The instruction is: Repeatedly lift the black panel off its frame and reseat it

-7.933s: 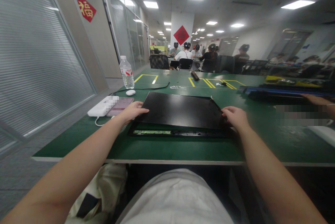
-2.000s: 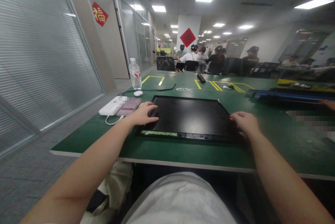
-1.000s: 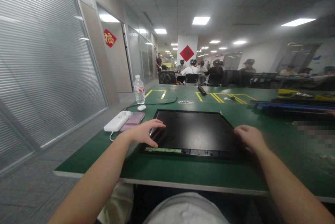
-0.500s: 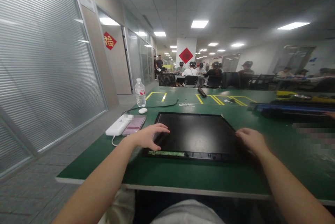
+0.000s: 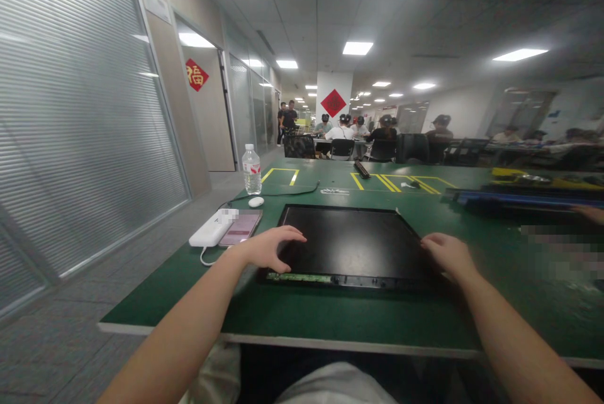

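A black flat display panel (image 5: 352,240) lies on the green table in front of me, its dark screen facing up. A strip of green circuit board (image 5: 299,278) shows along its near edge, toward the left. My left hand (image 5: 271,248) is at the panel's left side, thumb and fingers spread apart over its edge and corner. At the opposite side, my right hand (image 5: 448,255) has its fingers bent closely round the panel's right edge. The undersides of the fingers are hidden there.
Left of the panel are a phone (image 5: 241,226), a white power bank (image 5: 212,228) with a cable, a white oval case (image 5: 256,201) and a water bottle (image 5: 251,169). A blurred blue bar (image 5: 514,197) and another person's hand (image 5: 589,212) appear at the right.
My right hand has shifted very slightly left along with a small turn of the view. My left hand and the panel stay nearly as they were.
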`<state>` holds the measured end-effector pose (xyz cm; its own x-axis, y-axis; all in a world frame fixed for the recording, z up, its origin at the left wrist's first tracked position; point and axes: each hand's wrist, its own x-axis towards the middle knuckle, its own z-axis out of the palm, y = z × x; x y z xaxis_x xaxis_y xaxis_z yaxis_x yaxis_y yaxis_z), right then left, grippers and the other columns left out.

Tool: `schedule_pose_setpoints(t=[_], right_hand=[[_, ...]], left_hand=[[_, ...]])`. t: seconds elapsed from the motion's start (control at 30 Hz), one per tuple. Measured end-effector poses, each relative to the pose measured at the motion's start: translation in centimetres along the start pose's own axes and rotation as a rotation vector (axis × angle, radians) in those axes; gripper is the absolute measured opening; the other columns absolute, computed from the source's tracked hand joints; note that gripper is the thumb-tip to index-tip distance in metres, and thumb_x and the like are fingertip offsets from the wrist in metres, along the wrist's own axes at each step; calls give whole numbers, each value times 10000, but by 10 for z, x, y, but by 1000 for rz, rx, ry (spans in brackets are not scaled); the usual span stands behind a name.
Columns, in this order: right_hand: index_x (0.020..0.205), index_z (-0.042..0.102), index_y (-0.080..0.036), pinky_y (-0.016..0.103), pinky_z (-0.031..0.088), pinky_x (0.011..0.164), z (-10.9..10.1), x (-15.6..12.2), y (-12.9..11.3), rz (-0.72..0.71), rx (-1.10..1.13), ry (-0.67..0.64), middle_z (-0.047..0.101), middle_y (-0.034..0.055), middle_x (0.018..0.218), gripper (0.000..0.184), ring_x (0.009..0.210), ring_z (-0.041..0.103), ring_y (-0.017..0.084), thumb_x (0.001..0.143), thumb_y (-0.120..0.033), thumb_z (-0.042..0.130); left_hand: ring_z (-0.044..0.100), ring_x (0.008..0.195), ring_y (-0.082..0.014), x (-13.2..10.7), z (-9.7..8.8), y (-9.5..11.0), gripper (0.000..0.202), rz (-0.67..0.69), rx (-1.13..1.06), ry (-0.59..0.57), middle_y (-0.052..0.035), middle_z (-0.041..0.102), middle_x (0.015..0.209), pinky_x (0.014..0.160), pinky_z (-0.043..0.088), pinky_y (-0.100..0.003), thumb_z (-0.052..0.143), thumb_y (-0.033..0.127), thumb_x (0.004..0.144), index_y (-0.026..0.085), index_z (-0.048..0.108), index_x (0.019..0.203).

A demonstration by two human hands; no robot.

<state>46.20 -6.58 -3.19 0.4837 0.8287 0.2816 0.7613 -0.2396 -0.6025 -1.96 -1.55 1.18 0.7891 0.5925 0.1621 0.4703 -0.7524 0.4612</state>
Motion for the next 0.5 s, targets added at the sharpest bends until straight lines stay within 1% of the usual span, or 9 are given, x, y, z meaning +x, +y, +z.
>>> schedule_pose_setpoints(t=[0.13,0.23,0.33,0.4,0.5], right_hand=[[752,777,-232,330,524,684,-1,-2,-1,21,6,5,746,47,766,178,787,692,255,761,-308,617],[751,778,-239,339,532,715,-1,-3,-1,3,3,19,749,39,775,175,794,692,253,770,-304,616],[747,776,-240,338,527,745,0,-3,0,-20,-8,22,755,39,794,165,809,691,249,775,-293,622],[752,776,-241,328,518,749,0,-3,0,-29,-18,20,757,38,806,163,815,690,243,780,-290,624],[765,771,-240,310,506,729,0,-4,1,-31,-19,10,751,32,797,173,812,688,234,801,-291,609]], left_hand=[[575,1322,-319,1,0,0,737,-5,-3,-11,-97,603,1439,1156,409,-427,831,234,640,254,647,1354],[573,1326,-314,-1,0,2,742,-19,-6,-15,-91,601,1444,1156,409,-415,834,242,645,256,641,1361],[574,1325,-305,-3,1,2,702,-50,-1,-14,-101,598,1444,1146,421,-402,828,324,691,244,638,1362],[577,1323,-304,-2,2,1,617,-91,20,8,-121,588,1451,1139,429,-407,773,395,763,227,650,1344],[566,1340,-315,1,5,-4,501,-178,83,94,-151,563,1474,1149,422,-431,669,392,836,211,676,1303]])
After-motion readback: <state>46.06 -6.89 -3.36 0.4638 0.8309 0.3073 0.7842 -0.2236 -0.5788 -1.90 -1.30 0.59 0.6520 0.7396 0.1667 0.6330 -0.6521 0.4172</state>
